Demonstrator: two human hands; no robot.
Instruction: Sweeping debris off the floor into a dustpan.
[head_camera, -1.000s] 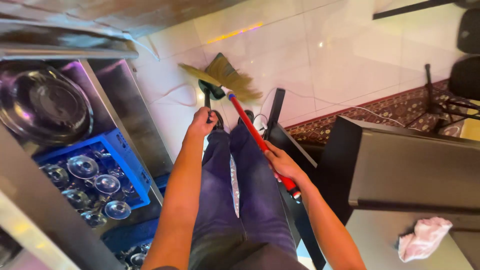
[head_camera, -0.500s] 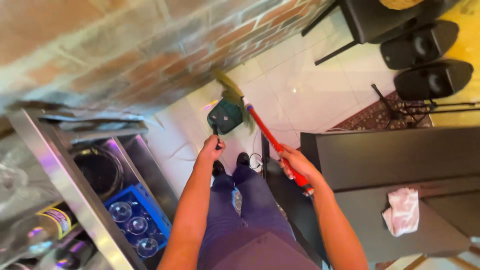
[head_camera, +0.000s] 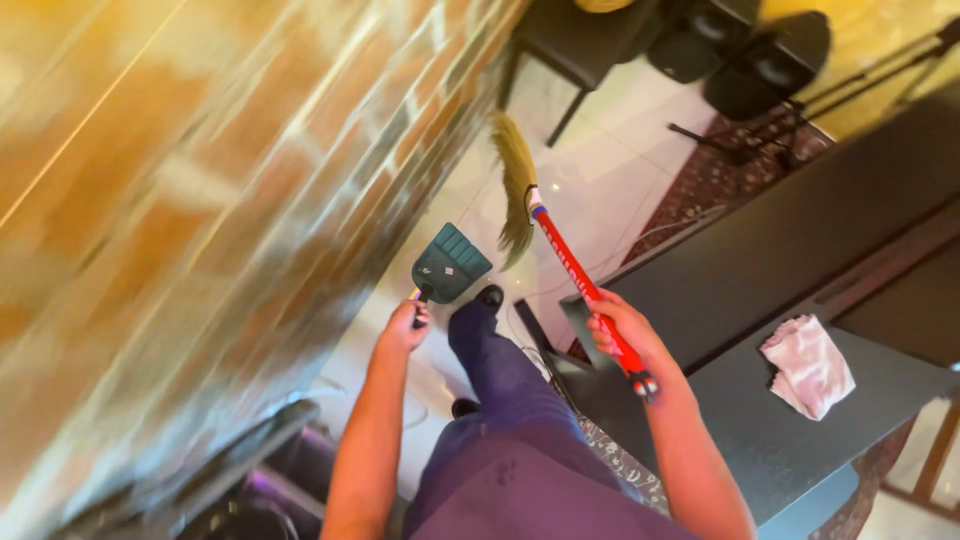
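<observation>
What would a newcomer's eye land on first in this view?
Likely the red-handled broom, gripped in the right hand at centre, its straw bristles angled over the white tiled floor. Next, the teal dustpan held out by the left hand just left of it. A crumpled pink cloth lies on the dark counter at right, and a blurred brick wall fills the left.

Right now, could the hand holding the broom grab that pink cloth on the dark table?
Probably yes, but not freely. The pink cloth lies uncovered on the dark table, close beside the right hand, with nothing between. That hand is closed around the red broom handle, so it would need to let go first.
</observation>
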